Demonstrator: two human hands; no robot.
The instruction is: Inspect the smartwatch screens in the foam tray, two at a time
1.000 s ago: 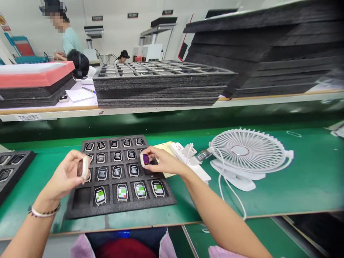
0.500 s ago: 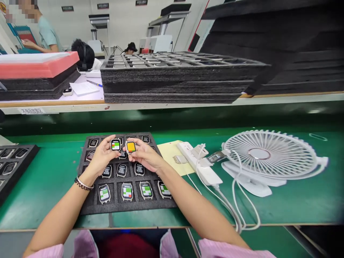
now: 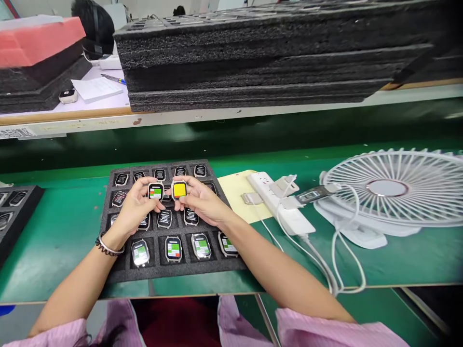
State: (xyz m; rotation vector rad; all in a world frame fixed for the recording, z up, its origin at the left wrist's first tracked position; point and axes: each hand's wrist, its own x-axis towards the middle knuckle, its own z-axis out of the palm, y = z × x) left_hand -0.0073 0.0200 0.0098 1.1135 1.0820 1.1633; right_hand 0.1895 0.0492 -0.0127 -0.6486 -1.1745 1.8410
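Note:
My left hand is closed on a smartwatch without a strap, its screen lit in green, white and red blocks. Beside it, my right hand grips a second smartwatch that shows a mostly yellow screen. Both watches are held face up, a small gap apart, above a black foam tray. Several more watches sit in the tray's pockets: the front row, with a watch among them, shows green and white screens, while those behind show white text on black. My hands and forearms hide some pockets.
A white power strip with plugs and cables lies on yellow paper to the right. Beyond it stands a white fan. Another foam tray is at the left edge. Stacked black foam trays fill the shelf above.
The camera view has tilted down and come closer to the bench. Both hands keep hold of their watches, and the right-hand watch's screen now looks more fully yellow with less green.

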